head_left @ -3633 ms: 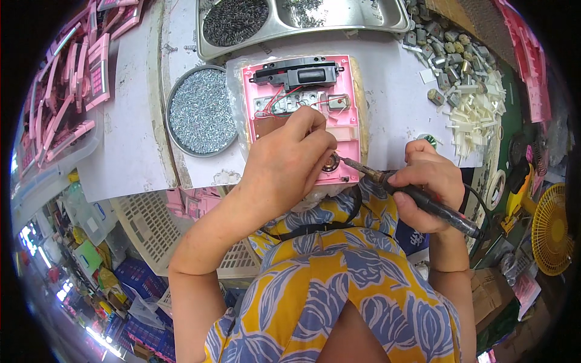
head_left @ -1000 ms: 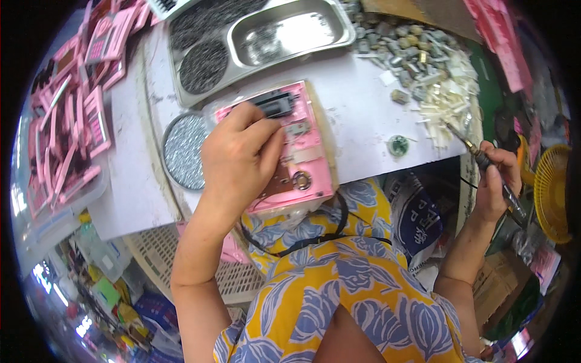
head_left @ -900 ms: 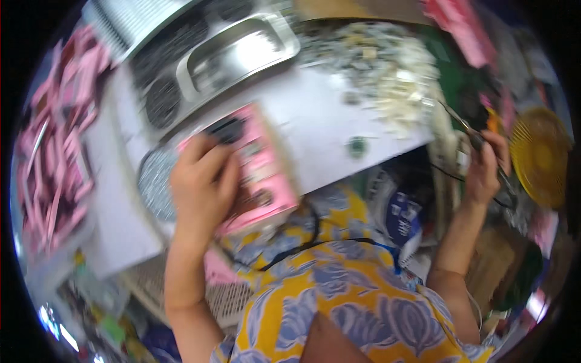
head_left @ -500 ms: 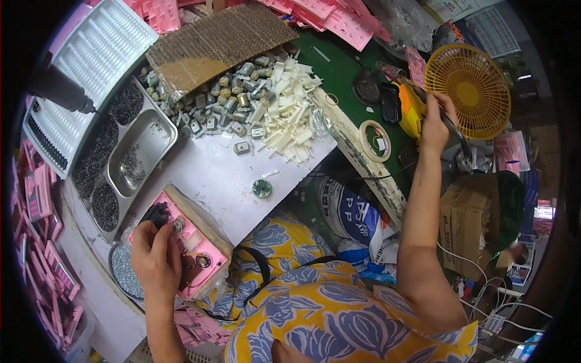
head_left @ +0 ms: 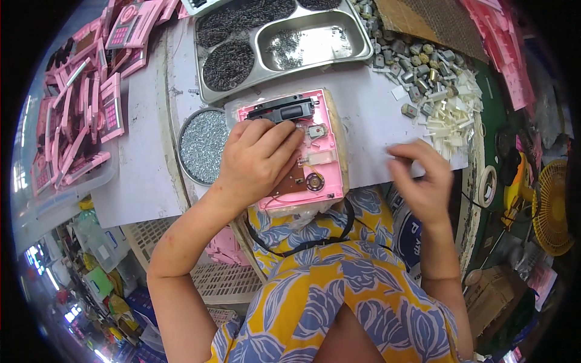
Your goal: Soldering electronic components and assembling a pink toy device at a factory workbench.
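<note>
Pink casing (head_left: 315, 151) lies open, inner side up, on the white tabletop (head_left: 369, 115) at the edge nearest the person, with a black part (head_left: 281, 110) across its far end, a brown circuit board (head_left: 293, 181) and a small round speaker (head_left: 314, 182) near its close end. The left hand (head_left: 257, 158) rests flat on the casing's left half, fingers laid over the inside and reaching toward the black part; they are spread loosely and pinch nothing that can be seen. The right hand (head_left: 423, 181) hovers to the right of the casing, over the table edge and apart from it, blurred; its fingers are curled and partly parted, and I cannot tell whether anything sits between them.

Just left of the casing stands a round dish of small silver screws (head_left: 201, 145), touching the hand's side of the work area. Beyond the casing is a steel tray (head_left: 357, 51) with compartments holding dark screws. To the far right of the casing lie a heap of small grey metal parts (head_left: 417, 57) and a pile of white plastic pieces (head_left: 451, 112). Well to the left of the casing, a clear bin (head_left: 36, 199) holds many more pink casings. To the right, past the table edge, is a yellow fan (head_left: 554, 206).
</note>
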